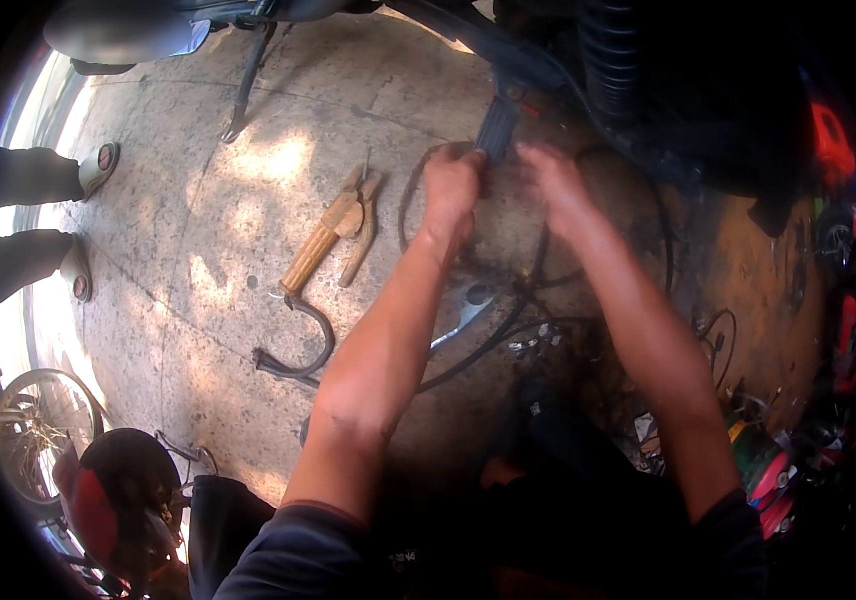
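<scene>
At the middle top, my left hand (451,185) is closed on a black ribbed footpeg (496,130), which hangs from the underside of a dark vehicle (673,70). Just right of it, my right hand (553,185) has its fingers loosely apart and slightly blurred, with no object visible in them. Left of my arms, a welding electrode holder (310,255) with a tan handle and a thin rod lies on the concrete floor (198,190), its thick cable curving down. More black cables (493,340) and a pale metal piece (458,322) lie beneath my hands.
Another person's trousered legs and shoes (33,260) stand at the left. A vehicle stand (248,85) reaches the floor at the top. A bicycle wheel (33,440) is at the lower left. Red tools or machines (848,350) and a brownish board (763,300) line the right side.
</scene>
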### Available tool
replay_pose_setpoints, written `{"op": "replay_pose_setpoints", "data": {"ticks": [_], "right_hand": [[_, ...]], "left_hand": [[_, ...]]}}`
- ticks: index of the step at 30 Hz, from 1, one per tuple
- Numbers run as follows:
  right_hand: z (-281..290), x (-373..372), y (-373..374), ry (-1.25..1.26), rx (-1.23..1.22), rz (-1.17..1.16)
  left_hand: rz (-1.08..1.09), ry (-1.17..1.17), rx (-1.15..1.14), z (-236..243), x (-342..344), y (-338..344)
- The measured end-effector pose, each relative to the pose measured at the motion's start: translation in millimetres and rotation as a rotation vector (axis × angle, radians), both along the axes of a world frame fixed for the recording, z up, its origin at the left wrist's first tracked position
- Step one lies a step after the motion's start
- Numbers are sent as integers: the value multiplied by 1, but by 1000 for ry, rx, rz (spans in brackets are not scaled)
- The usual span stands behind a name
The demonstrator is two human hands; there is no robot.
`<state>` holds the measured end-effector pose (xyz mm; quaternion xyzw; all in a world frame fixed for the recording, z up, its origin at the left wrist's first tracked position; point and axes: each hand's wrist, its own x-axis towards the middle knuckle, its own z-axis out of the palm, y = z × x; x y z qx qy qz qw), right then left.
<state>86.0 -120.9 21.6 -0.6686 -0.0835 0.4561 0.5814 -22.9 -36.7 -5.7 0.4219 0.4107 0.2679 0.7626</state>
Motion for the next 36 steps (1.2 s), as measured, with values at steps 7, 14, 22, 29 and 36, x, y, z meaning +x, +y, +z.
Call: {"op": "replay_pose_setpoints", "data": {"ticks": [7,14,22,29,36], "right_hand": [[-6,2,3,49,59,23],[-1,-7,7,40,57,-85],[6,-6,20,-15,-16,-60],[-3,7,29,1,-60,-48],[1,-5,42,-149,-131,-38]], "left_hand": [[36,63,218,-4,0,-10],[54,584,818,12,8,-17],[-73,743,745,31,19,8],[-332,720,562,30,23,34],[-379,415,277,21,15,43]]}}
